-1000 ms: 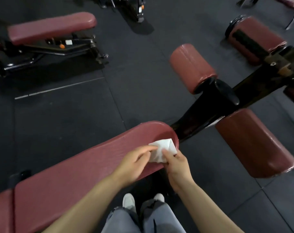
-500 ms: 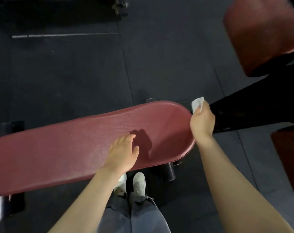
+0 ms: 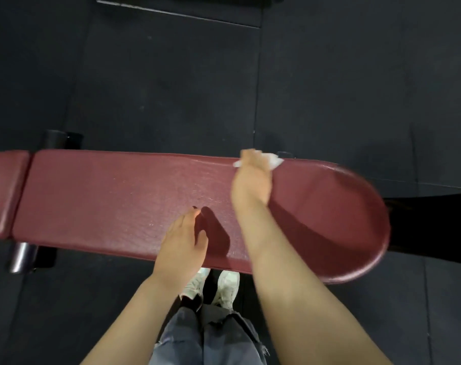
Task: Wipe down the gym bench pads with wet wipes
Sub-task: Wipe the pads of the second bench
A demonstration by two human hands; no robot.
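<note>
Nearest me, my left hand (image 3: 180, 243) rests flat and relaxed on the near half of the long red pad (image 3: 118, 196), bracing. Further out, my right hand (image 3: 250, 180) presses the wet wipe (image 3: 272, 160) against the pad's far edge, though blur hides how the fingers lie on it. The wipe looks limp, light and damp, so I judge it should be bunched under the fingers and kept flat against the stiff, slick vinyl.

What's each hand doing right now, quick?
Left hand: open, fingers straight, resting flat on the bench pad.
Right hand: gripping the wet wipe, pressing it on the pad's far edge.
</note>
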